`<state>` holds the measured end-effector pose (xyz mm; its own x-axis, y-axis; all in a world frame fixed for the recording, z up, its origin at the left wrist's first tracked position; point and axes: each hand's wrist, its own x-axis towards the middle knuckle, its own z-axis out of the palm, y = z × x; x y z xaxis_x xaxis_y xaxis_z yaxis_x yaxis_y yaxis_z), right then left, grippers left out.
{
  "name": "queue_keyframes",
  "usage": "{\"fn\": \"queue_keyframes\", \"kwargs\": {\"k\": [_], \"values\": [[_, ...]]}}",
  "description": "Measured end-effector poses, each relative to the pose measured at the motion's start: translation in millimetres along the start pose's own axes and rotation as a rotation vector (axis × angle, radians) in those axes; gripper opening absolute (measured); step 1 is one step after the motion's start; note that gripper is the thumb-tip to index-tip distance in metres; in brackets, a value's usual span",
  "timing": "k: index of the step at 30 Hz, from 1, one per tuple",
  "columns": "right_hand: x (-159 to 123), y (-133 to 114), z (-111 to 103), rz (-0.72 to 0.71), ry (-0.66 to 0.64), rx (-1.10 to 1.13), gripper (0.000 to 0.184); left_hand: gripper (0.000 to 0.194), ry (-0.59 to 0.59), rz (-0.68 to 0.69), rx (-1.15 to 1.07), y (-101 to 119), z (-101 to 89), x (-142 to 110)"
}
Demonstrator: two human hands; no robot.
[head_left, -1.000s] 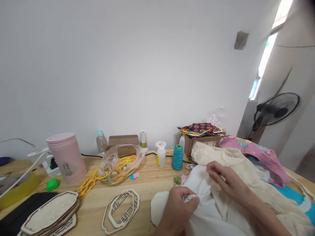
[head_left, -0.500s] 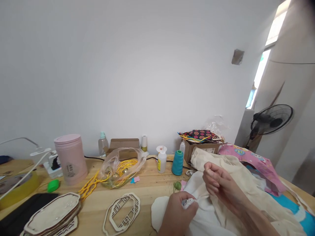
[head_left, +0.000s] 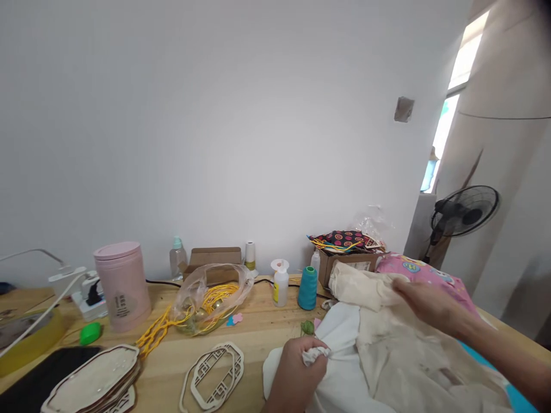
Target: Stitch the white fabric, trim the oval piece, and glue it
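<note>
Two hands work at the near right of a wooden table (head_left: 258, 332). Surroundings, left to right: yellow tape roll (head_left: 30, 339) at the far left edge; white power strip (head_left: 88, 295) with a black plug; green cap (head_left: 90, 332); pink canister (head_left: 121, 285); stack of cut wooden frames (head_left: 92, 381); single openwork frame (head_left: 213, 370) lying flat; clear bag of yellow cord (head_left: 210, 298), cords spilling out toward the canister. Against the wall: clear bottle (head_left: 177, 259), cardboard box (head_left: 210, 259), small white spool (head_left: 250, 255). White glue bottle (head_left: 279, 283) stands just beside a teal thread cone (head_left: 307, 288). Second carton (head_left: 344, 261) behind them holds patterned fabric (head_left: 342, 240). Black fan (head_left: 465, 211) stands beyond the table's right end.

Nothing lies between the hands and the cloth; a small green ball (head_left: 307, 327) sits just beyond the left knuckles.

Writing: dark label on the canister, yellow label on the glue bottle; neither readable.

Left hand (head_left: 297, 373): back toward camera, fingers closed tight on a bunched corner of white cloth (head_left: 340, 350), which spreads flat on the table near the front edge. Right hand (head_left: 424, 304): forearm entering from lower right, palm down, fingers curled, pinching a fold of cream cloth (head_left: 387, 338). Cream cloth overlaps the white cloth and partly covers pink printed fabric (head_left: 424, 269).
</note>
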<state>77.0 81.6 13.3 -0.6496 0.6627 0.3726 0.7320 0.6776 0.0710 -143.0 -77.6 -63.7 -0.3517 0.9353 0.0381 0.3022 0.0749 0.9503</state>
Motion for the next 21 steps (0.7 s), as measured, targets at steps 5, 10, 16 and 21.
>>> {"fn": "queue_keyframes", "kwargs": {"k": [5,10,16,21], "values": [[-18,3,-1,0.023,-0.012,0.331,0.018,0.035,-0.047,0.038,-0.099,-3,10.4,4],[-24,-66,23,-0.115,-0.051,0.601,0.017,0.042,-0.111,0.086,-0.135,-6,10.0,4],[-15,-103,35,-0.352,-0.112,0.543,0.016,0.045,-0.108,0.164,-0.099,-6,0.8,5],[-10,-86,13,-0.372,-0.051,0.633,0.031,0.047,-0.016,0.106,-0.143,-10,2.7,7]]}}
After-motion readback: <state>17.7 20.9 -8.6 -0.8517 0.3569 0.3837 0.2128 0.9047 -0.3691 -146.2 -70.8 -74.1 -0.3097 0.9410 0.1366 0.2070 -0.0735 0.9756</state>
